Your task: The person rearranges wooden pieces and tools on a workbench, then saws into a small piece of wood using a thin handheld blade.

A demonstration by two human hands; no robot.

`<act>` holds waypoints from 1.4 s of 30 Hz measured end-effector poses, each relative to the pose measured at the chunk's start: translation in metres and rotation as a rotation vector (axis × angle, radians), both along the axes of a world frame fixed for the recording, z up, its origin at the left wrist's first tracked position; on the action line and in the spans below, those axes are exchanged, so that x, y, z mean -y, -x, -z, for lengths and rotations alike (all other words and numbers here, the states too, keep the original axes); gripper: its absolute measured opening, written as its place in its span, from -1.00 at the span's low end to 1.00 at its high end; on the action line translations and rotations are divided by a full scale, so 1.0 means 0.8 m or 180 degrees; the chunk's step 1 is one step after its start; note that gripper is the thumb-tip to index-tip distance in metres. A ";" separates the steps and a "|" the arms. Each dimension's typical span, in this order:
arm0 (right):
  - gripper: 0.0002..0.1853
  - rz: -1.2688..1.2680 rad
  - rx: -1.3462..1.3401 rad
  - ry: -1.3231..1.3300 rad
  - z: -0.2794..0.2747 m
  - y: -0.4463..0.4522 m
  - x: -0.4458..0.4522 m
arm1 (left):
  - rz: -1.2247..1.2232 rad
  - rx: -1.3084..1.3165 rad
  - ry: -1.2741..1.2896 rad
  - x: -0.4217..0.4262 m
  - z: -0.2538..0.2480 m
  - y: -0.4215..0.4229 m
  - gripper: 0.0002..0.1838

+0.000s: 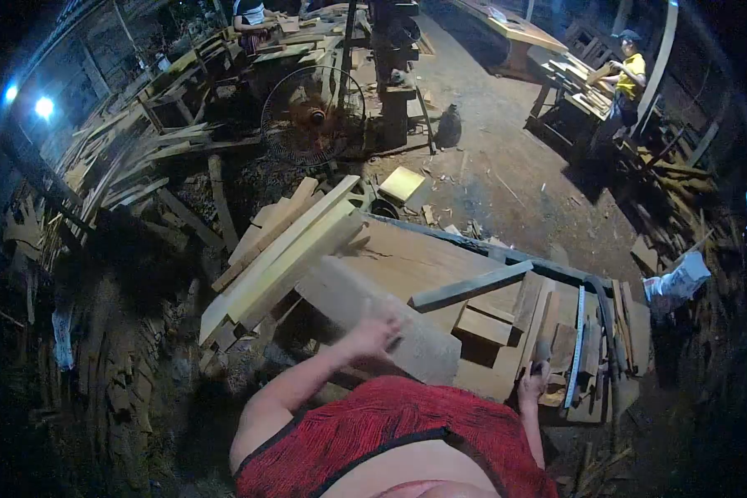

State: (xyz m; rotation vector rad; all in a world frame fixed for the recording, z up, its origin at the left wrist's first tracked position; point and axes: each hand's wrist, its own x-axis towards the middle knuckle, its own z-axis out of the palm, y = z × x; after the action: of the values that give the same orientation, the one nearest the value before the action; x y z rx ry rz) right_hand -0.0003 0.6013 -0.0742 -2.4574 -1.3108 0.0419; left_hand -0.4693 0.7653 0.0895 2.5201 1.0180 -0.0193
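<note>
My left hand (378, 334) lies over the face of a wide greyish wooden board (427, 347), its fingers stretched out and slightly blurred. That board slants across the near left part of the workbench, close to my body. At the bench's right, my right hand (534, 383) is closed around a small dark object that I cannot make out. Beside it run narrow wooden strips (541, 319) and a pale blue-white ruler-like strip (577, 340). A short wood block (483, 325) sits between my hands, with a grey-blue wooden bar (471, 285) beyond it.
Long planks (286, 253) are stacked at the bench's left. Beyond stand a round fan (314, 116) and a yellow block (402, 184) on the ground. A person in yellow (631, 75) handles wood at the far right; another person (251, 21) works at the far left.
</note>
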 end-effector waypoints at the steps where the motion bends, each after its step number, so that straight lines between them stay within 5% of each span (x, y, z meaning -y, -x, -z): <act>1: -0.54 -0.0017 0.0012 -0.0007 0.007 0.002 0.006 | 0.0433 -0.0322 0.0046 0.004 -0.009 -0.017 0.19; 3: -0.41 -0.0459 0.1439 -0.0806 0.019 0.011 0.013 | 0.0594 -0.0386 -0.0129 0.004 0.014 -0.036 0.22; 8: -0.34 -0.0185 0.0656 0.0293 -0.058 0.050 0.000 | 0.0901 -0.0196 -0.0124 -0.010 0.006 -0.037 0.18; 20: -0.61 -0.0256 0.1011 0.0030 -0.077 0.059 -0.009 | 0.0938 0.0306 0.0052 -0.008 -0.005 -0.032 0.20; 24: -0.57 -0.0346 0.1247 -0.0082 -0.034 0.033 -0.006 | 0.0979 0.0257 0.0051 -0.013 0.005 -0.033 0.23; 27: -0.48 -0.0372 0.1150 0.0161 -0.083 0.063 -0.009 | 0.0992 0.0184 -0.0006 -0.013 0.018 -0.031 0.26; 31: -0.62 0.0045 0.0656 -0.0162 -0.053 0.059 -0.010 | 0.0886 0.0300 -0.0036 -0.008 0.010 -0.029 0.27; 33: -0.46 0.0071 0.0530 -0.0396 -0.049 0.060 -0.011 | 0.0914 0.0336 -0.0016 -0.014 0.009 -0.029 0.26; 36: -0.50 -0.0249 0.1184 0.0078 -0.069 0.066 -0.014 | 0.0855 0.0394 -0.0076 -0.009 0.003 -0.031 0.24; 42: -0.55 -0.0182 0.1168 0.0087 -0.065 0.061 -0.013 | 0.0779 0.0510 -0.0147 -0.003 0.004 -0.029 0.09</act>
State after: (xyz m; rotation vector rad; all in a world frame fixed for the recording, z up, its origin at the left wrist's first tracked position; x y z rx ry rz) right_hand -0.0490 0.6116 -0.0218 -2.5320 -1.5334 -0.3969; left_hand -0.4460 0.7678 0.0863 2.6243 0.6516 0.1337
